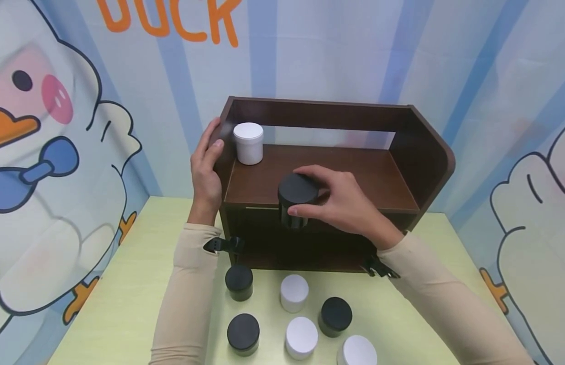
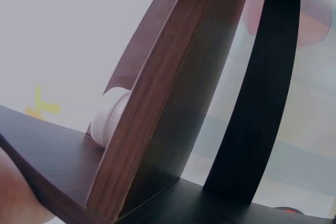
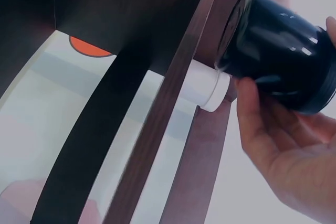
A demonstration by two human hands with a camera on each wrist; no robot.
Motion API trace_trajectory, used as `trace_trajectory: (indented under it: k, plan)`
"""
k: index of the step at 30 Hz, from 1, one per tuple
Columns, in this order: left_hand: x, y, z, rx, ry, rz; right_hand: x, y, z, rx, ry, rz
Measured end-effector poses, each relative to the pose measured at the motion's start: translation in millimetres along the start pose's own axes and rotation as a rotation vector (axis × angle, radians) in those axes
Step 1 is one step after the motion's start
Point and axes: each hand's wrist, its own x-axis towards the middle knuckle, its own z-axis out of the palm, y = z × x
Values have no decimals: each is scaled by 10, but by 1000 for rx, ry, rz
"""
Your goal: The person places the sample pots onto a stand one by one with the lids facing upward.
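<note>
The right hand grips a black jar between thumb and fingers, while the left hand rests with extended fingers against the left side of a dark brown shelf, its thumb near the front edge. Nearest the person, on the pale yellow-green table, stand three black jars and three white jars in loose rows, the closest white jar cut off by the lower border; only the head view takes these in. Beyond them the gripped jar is held up, roughly upright, before the front edge of the upper board. From above it shows a flat, dull black lid and a strip of shinier side; the right wrist view adds what the head view hides, the smooth glossy body with bright reflections, a sliver of its base, and fingers wrapped about it. The left wrist view gives mostly the shelf's boards and a blurred patch of skin in the lower corner. Farther back, a lidded white container stands upright on the upper board, beside the left side wall. Behind the shelf hangs a blue striped curtain with cartoon ducks and orange letters.
</note>
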Motion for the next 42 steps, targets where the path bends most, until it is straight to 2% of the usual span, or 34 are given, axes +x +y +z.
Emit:
trace_trajectory:
  k: [7, 22, 29, 42]
  plan:
    - [2, 1, -3, 4, 0, 2, 90, -61, 11, -48, 51, 48]
    - [-14, -12, -8, 5, -6, 1, 402, -149, 71, -116, 31, 103]
    - [-3, -7, -8, -4, -11, 7, 587, -116, 159, -95, 18, 154]
    - [-9, -27, -14, -80, -33, 28, 850, -216, 322, -71, 20, 148]
